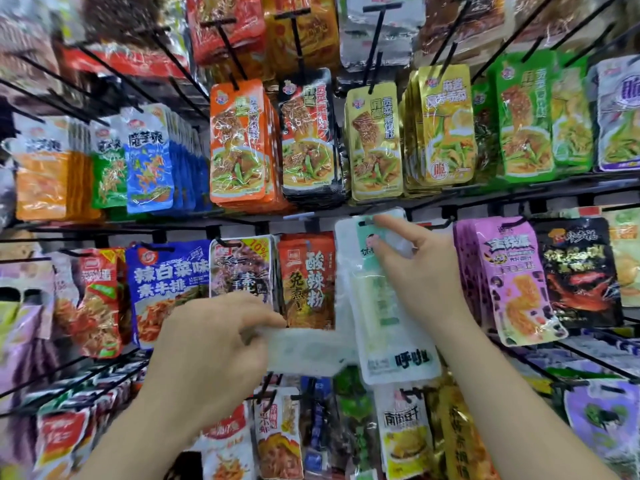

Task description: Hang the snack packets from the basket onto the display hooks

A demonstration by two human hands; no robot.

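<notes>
**White packet held up to the rack**

A wall of black wire hooks (227,43) hung crowded with bright packets. The right hand (415,268) pinched the top of a white-and-green snack packet (391,327), upright between a red packet (306,282) and a purple packet (512,278). The left hand (211,344) gripped a blurred second white packet (304,351), held sideways.

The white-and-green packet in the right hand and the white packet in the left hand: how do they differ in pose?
The white-and-green plastic packet is held upright; the white plastic packet lies sideways. The right hand pinches the first near its top, high up; the left hand grips the second at one end, lower down. The first shows black print; the second is blurred. Both are pale, flat pouches.
</notes>
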